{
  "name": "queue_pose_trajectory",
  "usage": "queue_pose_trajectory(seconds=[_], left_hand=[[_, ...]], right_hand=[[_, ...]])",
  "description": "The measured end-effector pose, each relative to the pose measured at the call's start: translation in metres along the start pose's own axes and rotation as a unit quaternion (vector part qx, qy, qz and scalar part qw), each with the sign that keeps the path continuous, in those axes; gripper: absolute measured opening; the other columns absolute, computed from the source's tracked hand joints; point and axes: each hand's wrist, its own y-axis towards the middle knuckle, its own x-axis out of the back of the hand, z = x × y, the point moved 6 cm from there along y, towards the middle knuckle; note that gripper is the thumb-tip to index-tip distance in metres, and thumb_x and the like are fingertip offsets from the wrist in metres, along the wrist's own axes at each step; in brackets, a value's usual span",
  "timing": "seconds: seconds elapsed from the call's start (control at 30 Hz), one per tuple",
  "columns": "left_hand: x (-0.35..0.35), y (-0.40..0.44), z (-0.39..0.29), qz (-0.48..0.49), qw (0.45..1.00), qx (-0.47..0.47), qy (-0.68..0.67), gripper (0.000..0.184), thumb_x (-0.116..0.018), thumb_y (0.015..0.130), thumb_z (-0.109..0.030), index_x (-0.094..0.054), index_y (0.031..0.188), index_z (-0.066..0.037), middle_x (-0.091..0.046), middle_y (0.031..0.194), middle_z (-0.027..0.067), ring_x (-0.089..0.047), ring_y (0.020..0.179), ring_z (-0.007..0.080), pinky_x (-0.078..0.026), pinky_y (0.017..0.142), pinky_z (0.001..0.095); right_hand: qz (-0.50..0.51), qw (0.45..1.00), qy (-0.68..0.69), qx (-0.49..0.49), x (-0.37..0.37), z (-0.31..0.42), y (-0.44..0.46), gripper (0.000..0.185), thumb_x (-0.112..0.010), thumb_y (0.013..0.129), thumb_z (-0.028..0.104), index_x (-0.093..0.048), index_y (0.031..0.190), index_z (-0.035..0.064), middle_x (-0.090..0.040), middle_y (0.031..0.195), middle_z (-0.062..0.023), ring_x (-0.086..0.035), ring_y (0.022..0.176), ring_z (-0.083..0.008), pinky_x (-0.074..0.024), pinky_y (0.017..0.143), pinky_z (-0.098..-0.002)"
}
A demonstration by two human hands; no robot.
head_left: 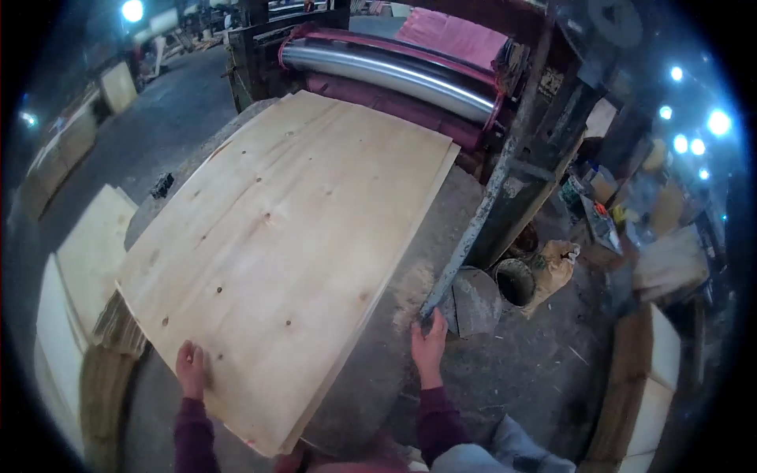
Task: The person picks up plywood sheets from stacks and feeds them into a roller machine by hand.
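A large pale wood sheet (268, 229) with small dark knots lies flat in front of a machine's shiny metal roller (386, 75). At the sheet's near left edge is my left hand (191, 367), its fingers curled; whether they grip the sheet is hard to tell. To the right of the sheet, my right hand (430, 339) is at the lower end of a long, worn metal bar (481, 217), with fingers around its tip. The bar slants up along the machine's right side.
Stacks of wood sheets stand at the left (95, 252) and lower right (639, 394). A round bucket (515, 282) and a crumpled sack (554, 272) sit on the floor right of the bar. Pink cloth (453, 38) lies atop the machine. Clutter fills the right side.
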Motion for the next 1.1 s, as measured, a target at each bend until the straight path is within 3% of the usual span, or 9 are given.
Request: queue_pose_trajectory(seconds=[0.07, 0.17, 0.23, 0.33, 0.4, 0.5, 0.6, 0.87, 1.1], left_hand=[[-0.005, -0.001, -0.032, 0.079, 0.994, -0.027, 0.075, 0.034, -0.066, 0.081, -0.015, -0.061, 0.112, -0.001, -0.062, 0.116, 0.0170, -0.059, 0.110, 0.0293, -0.048, 0.093, 0.0397], [-0.005, -0.020, -0.024, 0.095, 0.942, -0.261, 0.187, 0.044, -0.072, 0.073, -0.014, -0.060, 0.115, -0.003, -0.056, 0.127, 0.0225, -0.048, 0.124, 0.0411, -0.038, 0.105, 0.0484], [0.004, -0.021, -0.009, 0.172, 0.942, -0.262, 0.115, 0.049, -0.075, 0.070, -0.016, -0.060, 0.115, -0.004, -0.053, 0.131, 0.0217, -0.039, 0.129, 0.0482, -0.033, 0.108, 0.0533], [0.029, -0.012, -0.003, 0.234, 0.915, -0.330, 0.001, 0.045, -0.074, 0.073, -0.014, -0.061, 0.115, -0.005, -0.054, 0.132, 0.0194, -0.044, 0.127, 0.0417, -0.037, 0.106, 0.0498], [0.042, -0.008, 0.003, 0.291, 0.897, -0.323, -0.074, 0.038, -0.069, 0.079, -0.010, -0.064, 0.116, -0.005, -0.055, 0.132, 0.0192, -0.050, 0.125, 0.0351, -0.041, 0.104, 0.0454], [0.078, 0.005, 0.024, 0.400, 0.880, -0.079, -0.242, 0.036, -0.068, 0.082, -0.007, -0.064, 0.118, -0.005, -0.060, 0.127, 0.0145, -0.059, 0.114, 0.0265, -0.048, 0.096, 0.0389], [0.141, 0.054, 0.044, 0.394, 0.871, 0.027, -0.291, 0.031, -0.064, 0.088, -0.007, -0.064, 0.119, -0.005, -0.064, 0.122, 0.0118, -0.063, 0.105, 0.0185, -0.050, 0.090, 0.0324], [0.144, 0.374, 0.043, 0.238, 0.965, -0.100, -0.046, 0.034, -0.063, 0.092, -0.020, -0.062, 0.119, 0.001, -0.069, 0.103, 0.0077, -0.061, 0.095, 0.0107, -0.050, 0.085, 0.0274], [0.041, 0.680, 0.068, 0.101, 0.962, -0.188, 0.167, 0.070, -0.070, 0.079, -0.040, -0.047, 0.137, -0.007, -0.059, 0.126, 0.0204, -0.058, 0.113, 0.0354, -0.046, 0.097, 0.0406]], right_hand=[[0.017, 0.995, -0.067, 0.069, -0.016, 0.031, -0.019, 0.063, -0.069, 0.082, 0.025, -0.044, 0.133, -0.0035, -0.044, 0.136, -0.0248, -0.042, 0.126, -0.0412, -0.0367, 0.104, -0.0466], [0.077, 0.979, -0.136, 0.135, -0.047, 0.109, -0.070, 0.063, -0.070, 0.081, 0.025, -0.046, 0.132, -0.0013, -0.044, 0.136, -0.0240, -0.041, 0.126, -0.0414, -0.0358, 0.105, -0.0480], [0.100, 0.968, -0.146, 0.178, -0.084, 0.153, -0.108, 0.060, -0.070, 0.080, 0.025, -0.048, 0.131, 0.0013, -0.045, 0.136, -0.0231, -0.041, 0.126, -0.0415, -0.0359, 0.105, -0.0488], [0.126, 0.941, -0.184, 0.255, -0.155, 0.219, -0.139, 0.059, -0.069, 0.082, 0.027, -0.048, 0.131, 0.0018, -0.045, 0.136, -0.0232, -0.041, 0.127, -0.0412, -0.0362, 0.105, -0.0490], [0.144, 0.932, -0.204, 0.262, -0.227, 0.228, -0.122, 0.058, -0.067, 0.083, 0.031, -0.049, 0.131, 0.0034, -0.044, 0.138, -0.0220, -0.040, 0.128, -0.0412, -0.0352, 0.105, -0.0499], [0.117, 0.919, -0.292, 0.237, -0.295, 0.235, -0.118, 0.059, -0.063, 0.085, 0.038, -0.050, 0.133, 0.0062, -0.043, 0.141, -0.0197, -0.039, 0.130, -0.0404, -0.0325, 0.107, -0.0515], [0.087, 0.909, -0.342, 0.222, -0.321, 0.233, -0.113, 0.059, -0.061, 0.086, 0.042, -0.050, 0.133, 0.0090, -0.044, 0.142, -0.0169, -0.039, 0.131, -0.0389, -0.0296, 0.108, -0.0530], [0.098, 0.904, -0.330, 0.254, -0.324, 0.227, -0.109, 0.064, -0.068, 0.080, 0.029, -0.048, 0.138, 0.0115, -0.046, 0.141, -0.0178, -0.040, 0.130, -0.0389, -0.0307, 0.108, -0.0518], [0.181, 0.914, -0.330, 0.148, -0.333, 0.252, -0.099, 0.055, -0.059, 0.085, 0.025, -0.048, 0.136, 0.0051, -0.041, 0.144, -0.0191, -0.032, 0.136, -0.0414, -0.0261, 0.111, -0.0512]])
